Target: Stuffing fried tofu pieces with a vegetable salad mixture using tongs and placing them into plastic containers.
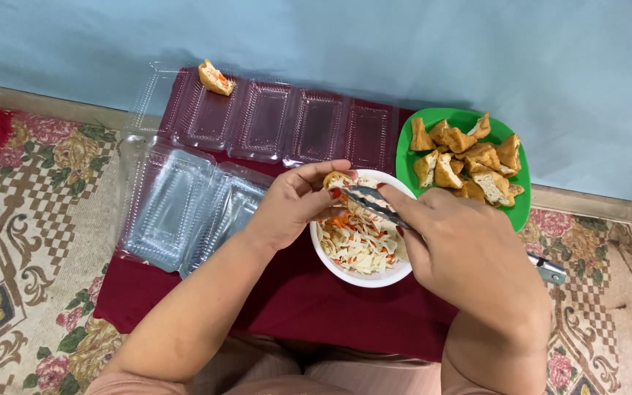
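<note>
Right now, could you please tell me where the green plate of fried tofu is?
In the head view, the green plate sits at upper right, against the blue wall and just beyond the white bowl.

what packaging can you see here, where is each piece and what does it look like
Row of clear plastic clamshell boxes: back of the maroon cloth, open, rectangular; the leftmost holds a stuffed tofu piece.
Stack of clear boxes: left of the white bowl, empty.
No labels, signs or screens.

One white bowl [363, 276], one green plate [407, 150], one pair of tongs [374, 201], perhaps six clear plastic containers [261, 121], two hands were visible.
</note>
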